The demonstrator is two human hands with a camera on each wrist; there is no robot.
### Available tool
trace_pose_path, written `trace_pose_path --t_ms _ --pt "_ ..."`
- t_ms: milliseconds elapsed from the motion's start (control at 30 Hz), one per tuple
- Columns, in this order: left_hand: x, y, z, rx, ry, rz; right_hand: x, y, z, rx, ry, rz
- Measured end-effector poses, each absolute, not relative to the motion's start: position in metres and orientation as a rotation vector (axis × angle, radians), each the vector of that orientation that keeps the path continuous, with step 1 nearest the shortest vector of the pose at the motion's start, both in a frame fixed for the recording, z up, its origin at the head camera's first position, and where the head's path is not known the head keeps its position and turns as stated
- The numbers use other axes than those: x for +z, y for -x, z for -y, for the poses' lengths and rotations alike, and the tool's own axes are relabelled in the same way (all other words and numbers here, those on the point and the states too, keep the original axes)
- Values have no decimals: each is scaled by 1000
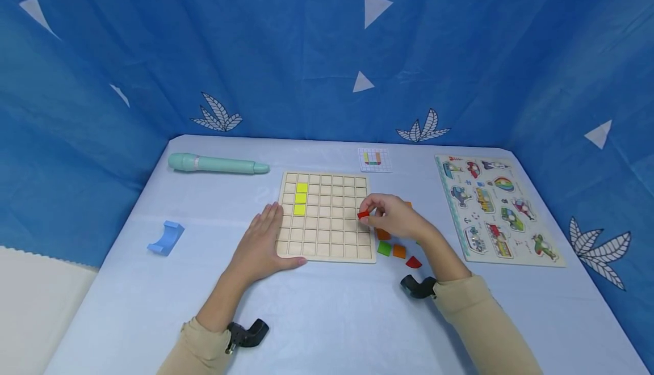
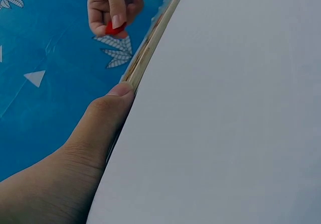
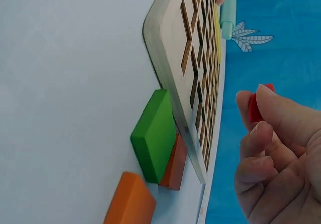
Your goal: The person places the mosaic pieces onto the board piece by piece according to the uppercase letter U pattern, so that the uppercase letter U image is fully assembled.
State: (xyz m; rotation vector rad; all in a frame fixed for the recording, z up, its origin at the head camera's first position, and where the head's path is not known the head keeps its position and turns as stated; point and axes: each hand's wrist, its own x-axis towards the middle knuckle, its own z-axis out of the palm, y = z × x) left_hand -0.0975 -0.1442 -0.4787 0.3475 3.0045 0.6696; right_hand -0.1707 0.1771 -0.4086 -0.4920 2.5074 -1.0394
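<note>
A wooden grid board (image 1: pixel 326 216) lies flat mid-table, with three yellow tiles (image 1: pixel 300 198) set in a column at its upper left. My left hand (image 1: pixel 259 244) rests with straight fingers along the board's left edge; its thumb (image 2: pixel 113 101) touches the near edge in the left wrist view. Between thumb and fingertips my right hand (image 1: pixel 390 215) pinches a small red piece (image 3: pixel 257 106), held above the board's right edge. Beside that edge lie a green piece (image 1: pixel 384 248), an orange piece (image 1: pixel 399 251) and a red quarter-round piece (image 1: pixel 414 262). Other orange pieces are partly hidden by the right hand.
A pattern card (image 1: pixel 375 160) lies behind the board. On the right is a picture puzzle board (image 1: pixel 501 210). A mint-green microphone-shaped object (image 1: pixel 218 164) lies back left, and a blue curved stand (image 1: pixel 166 238) sits on the left. A blue curtain (image 1: pixel 306 51) borders the table.
</note>
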Motion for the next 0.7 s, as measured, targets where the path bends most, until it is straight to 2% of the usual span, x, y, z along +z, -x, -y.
trace_pose_path --t_ms 700 --pt "-479 100 146 627 -352 -2997 -410 175 -150 -1144 609 -2527"
